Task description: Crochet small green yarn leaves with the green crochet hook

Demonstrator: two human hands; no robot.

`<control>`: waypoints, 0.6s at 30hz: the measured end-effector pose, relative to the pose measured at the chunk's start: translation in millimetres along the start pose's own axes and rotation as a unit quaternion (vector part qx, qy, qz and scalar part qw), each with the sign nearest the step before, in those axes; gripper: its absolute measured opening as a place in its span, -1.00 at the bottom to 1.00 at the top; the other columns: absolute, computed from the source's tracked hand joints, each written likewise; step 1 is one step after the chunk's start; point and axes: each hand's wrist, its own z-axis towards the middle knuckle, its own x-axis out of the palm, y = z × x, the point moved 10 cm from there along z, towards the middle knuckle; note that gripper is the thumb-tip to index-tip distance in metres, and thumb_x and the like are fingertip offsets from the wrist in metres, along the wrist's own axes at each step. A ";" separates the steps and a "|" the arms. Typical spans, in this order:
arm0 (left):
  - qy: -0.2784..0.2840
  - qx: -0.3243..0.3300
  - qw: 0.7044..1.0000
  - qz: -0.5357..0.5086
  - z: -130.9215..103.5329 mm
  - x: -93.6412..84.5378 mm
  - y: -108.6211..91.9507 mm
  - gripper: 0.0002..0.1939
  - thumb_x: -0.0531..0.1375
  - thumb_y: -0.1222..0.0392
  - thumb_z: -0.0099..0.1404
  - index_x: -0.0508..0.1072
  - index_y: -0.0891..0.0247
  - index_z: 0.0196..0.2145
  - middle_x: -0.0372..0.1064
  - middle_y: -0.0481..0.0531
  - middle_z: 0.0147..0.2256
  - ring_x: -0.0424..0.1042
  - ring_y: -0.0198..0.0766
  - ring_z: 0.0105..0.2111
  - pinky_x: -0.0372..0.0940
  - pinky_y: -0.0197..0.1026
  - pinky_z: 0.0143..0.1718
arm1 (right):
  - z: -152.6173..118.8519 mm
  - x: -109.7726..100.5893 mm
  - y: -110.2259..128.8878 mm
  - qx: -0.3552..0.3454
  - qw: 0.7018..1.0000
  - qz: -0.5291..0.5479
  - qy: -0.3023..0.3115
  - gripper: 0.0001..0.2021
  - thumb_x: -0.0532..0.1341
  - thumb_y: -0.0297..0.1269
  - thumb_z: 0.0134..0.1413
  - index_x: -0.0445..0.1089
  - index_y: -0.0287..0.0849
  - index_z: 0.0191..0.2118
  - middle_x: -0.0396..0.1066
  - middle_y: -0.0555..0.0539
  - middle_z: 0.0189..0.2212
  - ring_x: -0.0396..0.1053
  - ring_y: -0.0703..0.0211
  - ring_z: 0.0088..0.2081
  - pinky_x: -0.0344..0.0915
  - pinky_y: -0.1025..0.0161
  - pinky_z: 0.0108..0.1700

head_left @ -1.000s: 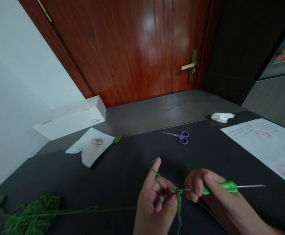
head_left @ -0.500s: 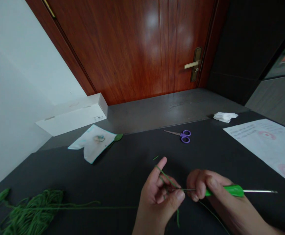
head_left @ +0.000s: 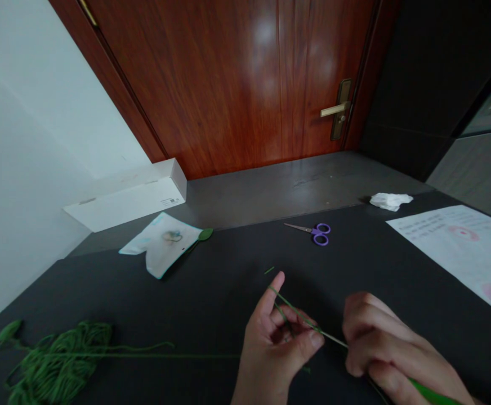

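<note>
Green yarn (head_left: pixel 293 308) runs over the raised index finger of my left hand (head_left: pixel 273 343). That hand pinches the yarn between thumb and fingers. My right hand (head_left: pixel 380 337) is closed around a crochet hook (head_left: pixel 429 392) with a green handle. The hook's thin metal shaft points left and its tip meets the yarn at my left thumb. A strand stretches left across the table to a loose green yarn skein (head_left: pixel 62 360). Stitches at the pinch are too small to make out.
Purple-handled scissors (head_left: pixel 319 233) and a short yarn snippet (head_left: pixel 269 270) lie beyond my hands. A white pouch (head_left: pixel 156 247) with a green leaf piece (head_left: pixel 205 234) lies left, near a white box (head_left: pixel 131 194). To the right are crumpled tissue (head_left: pixel 391 201) and printed paper (head_left: pixel 460 242).
My right hand has moved right and nearer to me, tilting the hook so its handle drops toward the lower edge. My left hand has barely shifted and keeps its pinch.
</note>
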 end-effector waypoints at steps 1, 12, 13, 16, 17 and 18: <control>-0.006 -0.004 1.000 0.009 0.1 -0.8 0.8 -0.04 0.41 0.33 -0.09 0.11 0.36 0.24 0.40 -0.08 -0.52 0.32 -0.38 -0.51 0.17 -0.31 -0.45 | 0.4 0.9 5.3 -0.024 0.999 -0.037 0.004 -0.66 -0.04 -0.09 0.31 0.35 -0.09 -0.39 0.35 -0.07 -0.53 0.31 0.09 -0.42 0.27 0.13 -0.33; 0.023 -0.064 0.996 0.064 2.5 3.7 13.4 0.05 0.43 0.37 -0.18 0.09 0.35 0.26 0.40 -0.13 -0.56 0.27 -0.40 -0.56 0.09 -0.30 -0.48 | -17.0 20.7 29.4 -0.124 0.937 -0.322 -0.060 -0.70 0.06 -0.32 0.29 0.39 -0.11 -0.47 0.38 0.04 -0.66 0.27 0.19 -0.52 0.15 0.06 -0.16; 0.036 -0.073 0.995 0.055 1.9 5.8 14.5 0.06 0.44 0.38 -0.17 0.07 0.37 0.26 0.41 -0.11 -0.55 0.27 -0.41 -0.55 0.08 -0.31 -0.48 | -14.7 21.4 29.5 -0.124 0.940 -0.316 -0.048 -0.69 0.06 -0.33 0.30 0.40 -0.11 -0.46 0.38 0.05 -0.65 0.27 0.20 -0.52 0.15 0.07 -0.14; 0.051 -0.091 0.994 0.017 -0.1 9.3 14.2 0.08 0.44 0.42 -0.16 0.03 0.43 0.27 0.40 -0.11 -0.54 0.26 -0.43 -0.55 0.08 -0.31 -0.47 | -8.1 17.0 36.8 -0.162 0.943 -0.289 -0.034 -0.70 0.09 -0.27 0.29 0.43 -0.12 -0.46 0.38 0.06 -0.65 0.28 0.23 -0.52 0.18 0.11 -0.14; 0.053 -0.096 0.994 -0.001 -0.6 10.1 13.5 0.09 0.44 0.43 -0.17 0.01 0.46 0.27 0.40 -0.11 -0.54 0.25 -0.43 -0.55 0.08 -0.31 -0.46 | -6.2 13.5 39.1 -0.174 0.946 -0.273 -0.036 -0.68 0.07 -0.26 0.30 0.42 -0.13 -0.47 0.37 0.06 -0.65 0.27 0.24 -0.53 0.20 0.12 -0.15; 0.054 -0.099 0.993 -0.019 -1.1 10.8 12.7 0.10 0.44 0.43 -0.17 -0.01 0.49 0.27 0.39 -0.11 -0.55 0.25 -0.43 -0.55 0.09 -0.31 -0.46 | -4.5 9.8 40.2 -0.180 0.951 -0.249 -0.039 -0.64 0.04 -0.25 0.32 0.41 -0.14 -0.49 0.35 0.05 -0.66 0.26 0.24 -0.53 0.22 0.14 -0.19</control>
